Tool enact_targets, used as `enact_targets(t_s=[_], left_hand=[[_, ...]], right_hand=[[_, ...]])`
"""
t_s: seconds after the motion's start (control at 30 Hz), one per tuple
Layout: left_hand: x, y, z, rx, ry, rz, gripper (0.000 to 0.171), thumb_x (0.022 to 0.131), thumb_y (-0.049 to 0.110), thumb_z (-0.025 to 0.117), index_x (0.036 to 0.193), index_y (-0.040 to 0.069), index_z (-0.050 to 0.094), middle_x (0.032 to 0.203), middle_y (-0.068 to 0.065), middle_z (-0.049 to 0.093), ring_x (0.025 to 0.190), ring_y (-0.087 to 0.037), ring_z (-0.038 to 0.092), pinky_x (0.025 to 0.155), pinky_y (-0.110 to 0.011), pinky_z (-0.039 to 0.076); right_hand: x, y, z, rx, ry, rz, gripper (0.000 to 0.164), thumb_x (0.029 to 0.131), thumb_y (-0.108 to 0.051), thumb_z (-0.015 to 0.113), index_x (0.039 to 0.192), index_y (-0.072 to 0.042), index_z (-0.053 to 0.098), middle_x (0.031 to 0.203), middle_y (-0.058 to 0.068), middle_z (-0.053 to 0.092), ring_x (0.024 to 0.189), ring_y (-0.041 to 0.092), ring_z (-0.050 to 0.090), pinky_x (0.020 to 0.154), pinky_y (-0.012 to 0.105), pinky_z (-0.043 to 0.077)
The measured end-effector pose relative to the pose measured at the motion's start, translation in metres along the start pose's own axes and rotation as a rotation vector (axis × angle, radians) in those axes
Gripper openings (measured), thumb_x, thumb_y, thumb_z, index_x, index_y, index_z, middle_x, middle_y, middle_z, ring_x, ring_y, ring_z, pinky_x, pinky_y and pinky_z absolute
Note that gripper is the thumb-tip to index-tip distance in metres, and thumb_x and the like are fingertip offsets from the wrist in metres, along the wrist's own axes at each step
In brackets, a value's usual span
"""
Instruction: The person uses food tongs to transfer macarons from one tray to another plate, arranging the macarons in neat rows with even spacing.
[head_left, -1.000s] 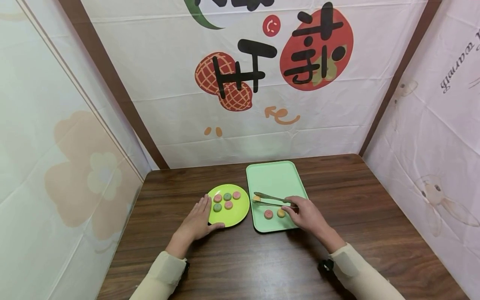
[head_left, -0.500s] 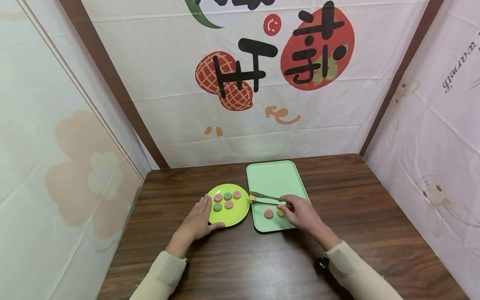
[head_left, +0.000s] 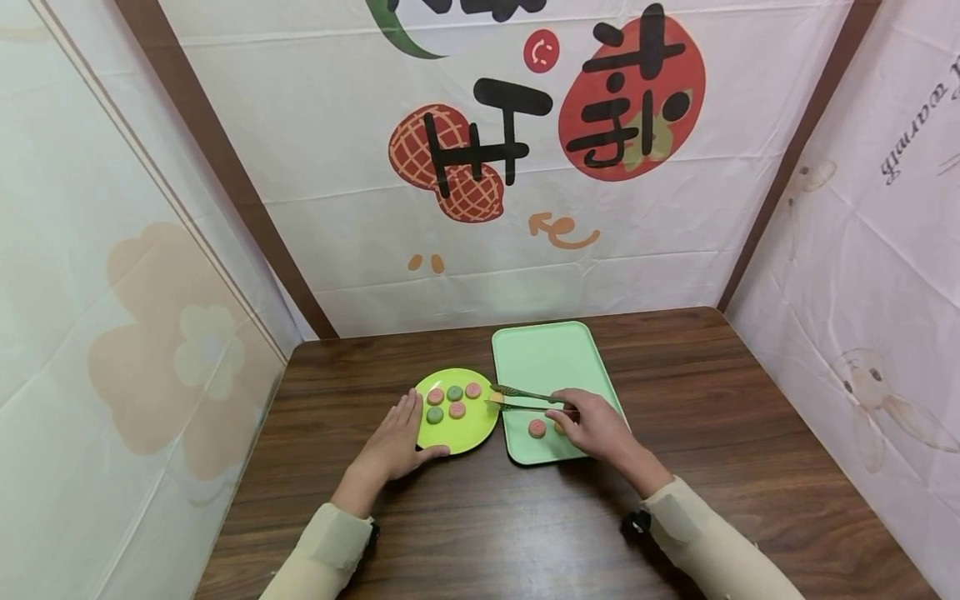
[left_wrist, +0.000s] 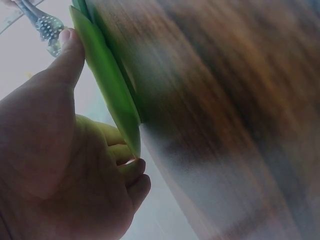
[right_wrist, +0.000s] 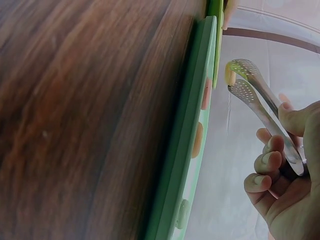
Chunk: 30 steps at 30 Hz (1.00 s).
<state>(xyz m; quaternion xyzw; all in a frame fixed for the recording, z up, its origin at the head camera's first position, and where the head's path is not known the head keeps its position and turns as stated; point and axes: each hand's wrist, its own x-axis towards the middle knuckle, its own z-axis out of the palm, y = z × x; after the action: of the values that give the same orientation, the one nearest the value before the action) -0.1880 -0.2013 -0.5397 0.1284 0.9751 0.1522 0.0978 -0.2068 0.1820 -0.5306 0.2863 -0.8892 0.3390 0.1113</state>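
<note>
My right hand (head_left: 596, 422) holds metal tongs (head_left: 525, 393) with perforated ends, and the tongs pinch a yellow macaron (right_wrist: 230, 75). The tips hang above the right rim of a yellow-green plate (head_left: 457, 437). Fingers spread, my left hand (head_left: 395, 439) rests against the plate's left edge; its thumb touches the near rim. Several pink and green macarons (head_left: 457, 409) lie on the plate. Beside it, a mint-green tray (head_left: 543, 354) bears a pink macaron (head_left: 537, 428) and a yellow one (head_left: 558, 428) partly behind my right hand. The right wrist view also shows a green macaron (right_wrist: 182, 214) there.
Tray and plate stand close together on a dark wooden table (head_left: 480, 517). Printed cloth walls (head_left: 360, 292) enclose the table at the back and on both sides.
My right hand has moved left with the tongs, carrying the yellow macaron from over the tray to the plate's right rim. The left hand has stayed at the plate.
</note>
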Motion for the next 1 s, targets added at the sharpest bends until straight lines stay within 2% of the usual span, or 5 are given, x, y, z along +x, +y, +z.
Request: enact_targets(t_s=[0.13, 0.47, 0.7, 0.77, 1.0], left_hand=[[0.000, -0.001, 0.001, 0.007, 0.002, -0.002, 0.116, 0.098, 0.066, 0.068, 0.168, -0.009, 0.014, 0.176, -0.030, 0.008, 0.164, -0.045, 0.012, 0.134, -0.055, 0.017], [0.000, -0.002, 0.001, 0.012, 0.002, 0.003, 0.115, 0.098, 0.066, 0.067, 0.168, -0.008, 0.015, 0.176, -0.030, 0.009, 0.164, -0.045, 0.012, 0.133, -0.055, 0.018], [0.000, -0.003, 0.002, 0.018, 0.006, 0.008, 0.115, 0.099, 0.066, 0.067, 0.168, -0.009, 0.015, 0.176, -0.030, 0.009, 0.164, -0.045, 0.012, 0.133, -0.055, 0.017], [0.000, -0.003, 0.002, 0.019, 0.005, 0.008, 0.115, 0.099, 0.066, 0.067, 0.168, -0.009, 0.014, 0.176, -0.030, 0.008, 0.164, -0.045, 0.012, 0.133, -0.055, 0.017], [0.000, -0.003, 0.003, 0.018, 0.006, 0.004, 0.115, 0.099, 0.066, 0.067, 0.168, -0.009, 0.015, 0.176, -0.030, 0.009, 0.164, -0.045, 0.012, 0.133, -0.055, 0.017]], right_hand=[[0.001, 0.001, 0.002, 0.002, -0.004, -0.009, 0.028, 0.102, -0.021, 0.078, 0.122, -0.001, 0.076, 0.095, 0.000, 0.072, 0.070, 0.003, 0.056, 0.068, 0.032, 0.059], [0.005, 0.000, 0.009, 0.026, 0.000, -0.029, 0.025, 0.100, -0.019, 0.080, 0.120, -0.003, 0.077, 0.102, 0.005, 0.076, 0.074, 0.005, 0.062, 0.070, 0.033, 0.060], [0.009, -0.001, 0.014, 0.031, 0.022, -0.068, 0.026, 0.099, -0.018, 0.080, 0.117, 0.000, 0.077, 0.085, -0.003, 0.069, 0.066, 0.001, 0.053, 0.063, 0.028, 0.054], [0.010, -0.001, 0.016, 0.027, 0.025, -0.070, 0.026, 0.099, -0.018, 0.081, 0.117, 0.000, 0.077, 0.085, -0.002, 0.069, 0.065, 0.001, 0.053, 0.062, 0.028, 0.053], [0.013, -0.004, 0.020, 0.011, 0.008, -0.062, 0.028, 0.099, -0.019, 0.080, 0.120, 0.000, 0.077, 0.098, 0.006, 0.077, 0.072, 0.007, 0.065, 0.068, 0.032, 0.060]])
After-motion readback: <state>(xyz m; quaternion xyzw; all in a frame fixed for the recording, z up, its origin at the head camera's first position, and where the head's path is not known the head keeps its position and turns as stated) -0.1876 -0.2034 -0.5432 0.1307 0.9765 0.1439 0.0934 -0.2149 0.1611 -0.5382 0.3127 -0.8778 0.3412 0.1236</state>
